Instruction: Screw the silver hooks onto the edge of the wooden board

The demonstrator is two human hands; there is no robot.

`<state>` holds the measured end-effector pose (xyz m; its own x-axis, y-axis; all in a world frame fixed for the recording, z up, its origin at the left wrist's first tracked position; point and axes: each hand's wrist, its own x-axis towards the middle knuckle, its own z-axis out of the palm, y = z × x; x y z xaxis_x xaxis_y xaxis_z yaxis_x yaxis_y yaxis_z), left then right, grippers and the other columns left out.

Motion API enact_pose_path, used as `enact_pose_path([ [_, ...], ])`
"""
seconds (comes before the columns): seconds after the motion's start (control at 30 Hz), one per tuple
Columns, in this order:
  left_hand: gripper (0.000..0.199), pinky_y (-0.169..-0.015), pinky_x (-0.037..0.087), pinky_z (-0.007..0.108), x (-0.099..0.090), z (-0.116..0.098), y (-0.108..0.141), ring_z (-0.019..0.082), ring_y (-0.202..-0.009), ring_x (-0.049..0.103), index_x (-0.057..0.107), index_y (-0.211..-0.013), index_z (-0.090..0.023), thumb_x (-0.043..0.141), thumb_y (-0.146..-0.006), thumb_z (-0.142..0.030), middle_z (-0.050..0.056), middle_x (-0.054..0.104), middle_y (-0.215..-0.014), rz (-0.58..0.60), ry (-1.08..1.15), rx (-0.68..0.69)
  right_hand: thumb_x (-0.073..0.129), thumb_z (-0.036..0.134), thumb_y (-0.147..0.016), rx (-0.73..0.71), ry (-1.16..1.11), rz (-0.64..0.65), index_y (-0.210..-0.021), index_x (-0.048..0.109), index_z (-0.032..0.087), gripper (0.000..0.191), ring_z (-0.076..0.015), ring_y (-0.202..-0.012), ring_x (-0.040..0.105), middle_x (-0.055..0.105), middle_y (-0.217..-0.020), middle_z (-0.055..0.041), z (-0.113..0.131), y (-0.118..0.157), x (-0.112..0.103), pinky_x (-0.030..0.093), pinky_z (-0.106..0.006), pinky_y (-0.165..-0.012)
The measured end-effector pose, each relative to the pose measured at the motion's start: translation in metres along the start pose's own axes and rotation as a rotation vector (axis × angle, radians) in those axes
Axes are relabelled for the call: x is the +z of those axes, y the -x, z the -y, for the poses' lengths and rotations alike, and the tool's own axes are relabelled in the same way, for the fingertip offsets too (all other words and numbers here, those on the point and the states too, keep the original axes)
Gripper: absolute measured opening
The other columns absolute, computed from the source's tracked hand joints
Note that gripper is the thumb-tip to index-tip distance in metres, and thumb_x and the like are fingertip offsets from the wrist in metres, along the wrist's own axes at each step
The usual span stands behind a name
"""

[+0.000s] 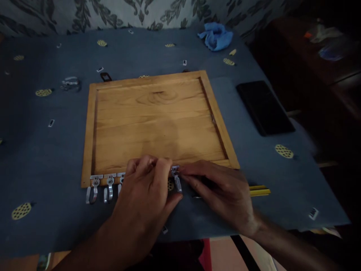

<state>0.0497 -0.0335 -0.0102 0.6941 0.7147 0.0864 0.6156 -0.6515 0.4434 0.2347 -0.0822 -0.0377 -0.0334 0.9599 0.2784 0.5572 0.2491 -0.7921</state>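
A framed wooden board lies flat, with several metal hooks along its near edge, at the left. My left hand rests bent over that edge, its fingertips on the frame and its thumb beside another metal hook. My right hand is at the right of this hook, thumb and forefinger pinched together by its plate; whatever they hold is too small to make out. A tool with a yellow handle lies partly hidden behind my right hand.
A blue cloth is crumpled at the back of the patterned table cover. On the right lies a black flat case. Loose metal hooks sit at the back left, and a dark hanger touches the board's far edge.
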Motion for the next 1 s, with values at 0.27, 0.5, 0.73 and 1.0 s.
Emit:
enact_pose_path([
  [0.27,0.046,-0.081,0.043,0.040,0.001,0.002,-0.001,0.027,-0.098,0.054,0.043,-0.113,-0.026,0.074,-0.079,-0.021,0.003,0.065,-0.103,-0.017,0.028,-0.004,0.053,0.014,-0.098,-0.007,0.054,0.157,-0.105,0.063,0.024,0.016,-0.0147,-0.082,0.072,0.073,-0.091,-0.0006,0.003,-0.004,-0.008,0.060,-0.028,-0.076],
  [0.5,0.044,-0.078,0.045,0.040,0.001,0.002,0.000,0.027,-0.096,0.055,0.045,-0.109,-0.027,0.075,-0.078,-0.020,0.002,0.066,-0.101,-0.013,0.056,-0.014,0.052,0.015,-0.098,0.009,0.044,0.205,-0.100,0.063,0.022,0.014,-0.0139,-0.081,0.070,0.071,-0.088,-0.0009,0.005,-0.009,-0.010,0.058,-0.027,-0.075],
  [0.73,0.046,-0.080,0.046,0.042,0.002,0.002,-0.005,0.028,-0.096,0.058,0.044,-0.110,-0.027,0.074,-0.076,-0.019,0.002,0.068,-0.099,-0.014,0.055,-0.041,0.053,0.014,-0.098,0.018,0.002,0.224,-0.102,0.063,0.025,0.015,-0.0137,-0.083,0.070,0.071,-0.091,0.0004,0.003,-0.011,-0.009,0.057,-0.028,-0.077],
  [1.0,0.046,-0.078,0.045,0.042,0.001,0.002,-0.004,0.027,-0.094,0.058,0.042,-0.110,-0.026,0.073,-0.077,-0.018,0.002,0.068,-0.097,-0.006,0.047,-0.029,0.052,0.013,-0.098,-0.024,0.029,0.266,-0.103,0.064,0.023,0.017,-0.0132,-0.081,0.069,0.069,-0.089,-0.0004,0.003,-0.016,-0.010,0.056,-0.027,-0.073],
])
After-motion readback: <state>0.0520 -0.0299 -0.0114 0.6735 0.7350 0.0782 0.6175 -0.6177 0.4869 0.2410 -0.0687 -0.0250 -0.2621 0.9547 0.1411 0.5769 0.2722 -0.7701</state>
